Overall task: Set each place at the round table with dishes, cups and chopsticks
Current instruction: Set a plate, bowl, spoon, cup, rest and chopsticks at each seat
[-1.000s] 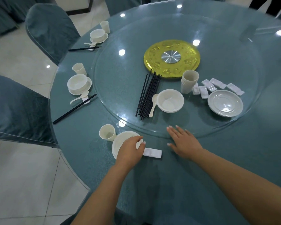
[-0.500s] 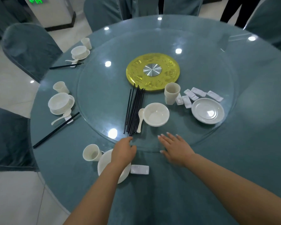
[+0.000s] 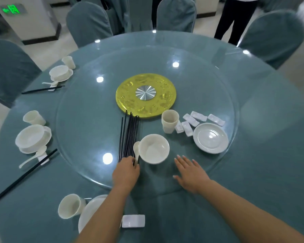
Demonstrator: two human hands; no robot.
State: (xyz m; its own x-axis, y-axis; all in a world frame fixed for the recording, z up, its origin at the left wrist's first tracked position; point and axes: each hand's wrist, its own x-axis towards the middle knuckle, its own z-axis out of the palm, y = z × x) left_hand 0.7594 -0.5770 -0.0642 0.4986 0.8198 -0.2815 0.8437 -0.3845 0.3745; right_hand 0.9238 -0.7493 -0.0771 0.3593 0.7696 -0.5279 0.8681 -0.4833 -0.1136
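Turntable [image 3: 88, 130] on worktop [image 3: 253, 181] centre: chopsticks [image 3: 128, 137] left of bowl [image 3: 154, 149]; plate [image 3: 211, 137] right; cups [image 3: 169, 123] behind.

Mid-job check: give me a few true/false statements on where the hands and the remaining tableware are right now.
1. The left hand is at the near ends of the black chopsticks. True.
2. The right hand holds a cup. False: it lies flat and open on the glass turntable.
3. The spare bowl is upside down. False: it sits upright.
4. The chopstick rest at the near place carries no chopsticks. True.
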